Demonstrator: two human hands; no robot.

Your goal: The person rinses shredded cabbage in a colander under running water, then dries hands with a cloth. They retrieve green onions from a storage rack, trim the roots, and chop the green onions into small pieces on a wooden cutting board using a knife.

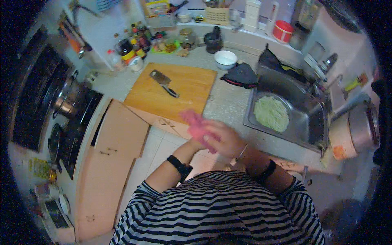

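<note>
A pink cloth is bunched between my two hands, over the front edge of the counter. My right hand presses and grips it from the right. Most of my left hand is covered by the cloth, with only the part near the wrist showing. Just beyond the hands lies a wooden cutting board. On it rests a cleaver with a dark handle, its blade towards the back left.
At right, a metal sink holds a round container of pale green shreds. A white bowl and dark folded cloth sit behind. Sauce bottles and a mortar line the back; a pot stands on the left stove.
</note>
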